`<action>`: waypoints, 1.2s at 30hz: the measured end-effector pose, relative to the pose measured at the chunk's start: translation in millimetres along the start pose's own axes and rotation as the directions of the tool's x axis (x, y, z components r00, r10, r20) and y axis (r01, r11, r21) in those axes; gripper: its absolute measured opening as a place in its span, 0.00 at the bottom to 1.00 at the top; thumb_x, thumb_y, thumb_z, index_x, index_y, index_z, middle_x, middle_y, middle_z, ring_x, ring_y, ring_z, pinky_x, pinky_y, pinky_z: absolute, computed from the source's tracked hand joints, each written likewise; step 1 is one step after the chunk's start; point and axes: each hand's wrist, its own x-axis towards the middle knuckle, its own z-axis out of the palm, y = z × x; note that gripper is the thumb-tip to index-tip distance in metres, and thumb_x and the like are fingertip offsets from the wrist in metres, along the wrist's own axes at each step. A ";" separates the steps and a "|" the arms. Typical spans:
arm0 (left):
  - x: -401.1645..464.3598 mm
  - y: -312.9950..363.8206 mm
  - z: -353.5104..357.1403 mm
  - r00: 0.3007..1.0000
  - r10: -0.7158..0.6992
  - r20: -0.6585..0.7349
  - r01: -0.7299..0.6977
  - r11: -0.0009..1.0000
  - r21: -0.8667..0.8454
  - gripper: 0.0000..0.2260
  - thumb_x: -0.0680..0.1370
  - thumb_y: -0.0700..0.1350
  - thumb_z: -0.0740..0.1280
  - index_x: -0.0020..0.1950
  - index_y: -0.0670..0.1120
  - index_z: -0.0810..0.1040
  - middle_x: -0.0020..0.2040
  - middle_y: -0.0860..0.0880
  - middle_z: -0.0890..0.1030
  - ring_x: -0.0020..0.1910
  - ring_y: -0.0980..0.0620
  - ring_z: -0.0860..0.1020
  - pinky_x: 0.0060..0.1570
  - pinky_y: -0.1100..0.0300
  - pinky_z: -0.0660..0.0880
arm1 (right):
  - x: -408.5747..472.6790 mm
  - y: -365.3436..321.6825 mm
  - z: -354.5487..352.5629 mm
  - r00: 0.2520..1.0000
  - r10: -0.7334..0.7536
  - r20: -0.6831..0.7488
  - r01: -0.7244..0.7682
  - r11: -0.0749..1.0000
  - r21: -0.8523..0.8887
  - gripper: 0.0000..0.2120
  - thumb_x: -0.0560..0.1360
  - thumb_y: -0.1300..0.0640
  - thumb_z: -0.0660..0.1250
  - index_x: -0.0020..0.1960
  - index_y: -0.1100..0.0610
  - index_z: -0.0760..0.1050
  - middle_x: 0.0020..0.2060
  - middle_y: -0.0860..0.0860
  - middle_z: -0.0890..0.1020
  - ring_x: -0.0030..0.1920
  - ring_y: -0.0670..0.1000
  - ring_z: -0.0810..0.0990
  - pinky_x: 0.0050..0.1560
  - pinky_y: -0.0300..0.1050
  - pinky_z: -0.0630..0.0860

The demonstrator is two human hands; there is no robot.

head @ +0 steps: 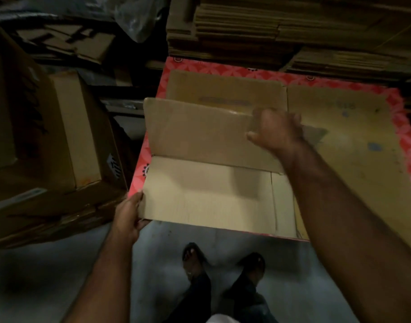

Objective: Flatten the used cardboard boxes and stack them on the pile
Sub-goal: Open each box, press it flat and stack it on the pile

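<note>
A brown cardboard box [207, 197], partly flattened, lies in front of me on a pile of flat cardboard whose red patterned sheet [400, 117] shows at the edges. Its far flap [195, 131] stands tilted up. My left hand [130, 213] grips the box's near left corner, thumb on top. My right hand [276, 131] holds the top right edge of the raised flap, fingers curled over it. A wider flat brown sheet [353, 145] lies under the box to the right.
Tall stacks of flattened cardboard [293, 26] rise behind the pile. Upright brown boxes [60, 136] crowd the left side, with loose cardboard [67, 40] behind them. Grey floor [48, 276] lies below, where my sandalled feet [195, 259] stand close to the pile.
</note>
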 end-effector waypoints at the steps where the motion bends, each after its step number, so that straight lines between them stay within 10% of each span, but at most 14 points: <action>1: -0.9 -2.9 2.8 1.000 -0.001 0.010 0.002 0.995 -0.100 0.16 0.82 0.52 0.66 0.66 0.45 0.78 0.60 0.44 0.82 0.51 0.47 0.82 0.41 0.53 0.81 | -20.6 -3.4 2.6 1.000 -0.006 -0.025 0.007 0.999 0.034 0.16 0.76 0.44 0.69 0.60 0.50 0.76 0.56 0.54 0.82 0.59 0.59 0.79 0.62 0.56 0.69; 7: -18.7 -34.4 16.3 0.996 0.036 0.087 0.014 0.855 -0.519 0.30 0.81 0.67 0.55 0.73 0.48 0.73 0.64 0.42 0.80 0.61 0.41 0.79 0.53 0.48 0.78 | -154.8 -28.7 117.8 0.971 0.066 -0.231 -0.036 0.991 0.132 0.20 0.73 0.48 0.62 0.65 0.45 0.76 0.64 0.47 0.80 0.62 0.55 0.77 0.59 0.55 0.65; 15: -41.6 -73.6 40.5 0.990 0.048 0.132 0.013 0.903 -0.428 0.34 0.80 0.68 0.55 0.76 0.45 0.66 0.58 0.38 0.78 0.52 0.40 0.79 0.54 0.45 0.77 | -174.9 -10.4 209.1 0.981 -0.107 0.161 0.086 0.987 0.137 0.28 0.82 0.42 0.48 0.81 0.45 0.58 0.81 0.50 0.60 0.79 0.56 0.63 0.67 0.68 0.67; 20: -39.6 -74.2 43.3 0.993 0.055 0.107 -0.014 0.937 -0.349 0.28 0.81 0.60 0.60 0.75 0.44 0.67 0.67 0.37 0.76 0.66 0.37 0.75 0.60 0.44 0.75 | -165.1 9.7 182.1 0.997 -0.037 0.074 0.003 0.909 0.416 0.29 0.81 0.40 0.54 0.78 0.51 0.65 0.79 0.54 0.65 0.77 0.56 0.64 0.70 0.61 0.65; 22: -40.7 -75.1 47.7 0.991 0.050 0.124 -0.004 0.939 -0.343 0.26 0.81 0.59 0.61 0.74 0.45 0.67 0.66 0.39 0.76 0.69 0.37 0.73 0.61 0.43 0.74 | -163.2 37.6 189.5 0.946 0.320 -0.061 -0.185 0.683 0.706 0.30 0.73 0.42 0.64 0.68 0.59 0.74 0.67 0.61 0.76 0.67 0.62 0.74 0.66 0.57 0.72; 26: -47.8 -76.4 61.4 0.993 0.036 0.112 0.003 0.946 -0.325 0.25 0.81 0.59 0.62 0.73 0.47 0.66 0.70 0.41 0.72 0.71 0.38 0.71 0.61 0.43 0.73 | -166.3 103.7 166.9 0.471 0.779 0.414 -0.352 -0.265 0.898 0.31 0.66 0.47 0.73 0.64 0.60 0.73 0.60 0.58 0.77 0.52 0.59 0.80 0.50 0.53 0.80; 30: -57.7 -78.5 72.6 0.995 0.025 0.101 0.001 0.969 -0.248 0.28 0.80 0.59 0.63 0.75 0.45 0.66 0.73 0.42 0.70 0.71 0.39 0.71 0.58 0.46 0.75 | -163.0 138.5 160.0 0.375 0.664 0.647 -0.204 -0.621 0.756 0.26 0.72 0.61 0.74 0.65 0.58 0.67 0.56 0.56 0.77 0.48 0.54 0.78 0.42 0.46 0.77; 36: -68.3 -87.4 87.3 0.988 0.024 0.151 -0.007 0.994 -0.109 0.21 0.81 0.57 0.63 0.69 0.46 0.72 0.67 0.40 0.77 0.50 0.45 0.82 0.44 0.52 0.77 | -175.2 163.6 157.4 0.460 0.522 0.718 -0.143 -0.754 0.641 0.03 0.76 0.55 0.68 0.46 0.51 0.74 0.35 0.45 0.77 0.33 0.43 0.74 0.30 0.37 0.67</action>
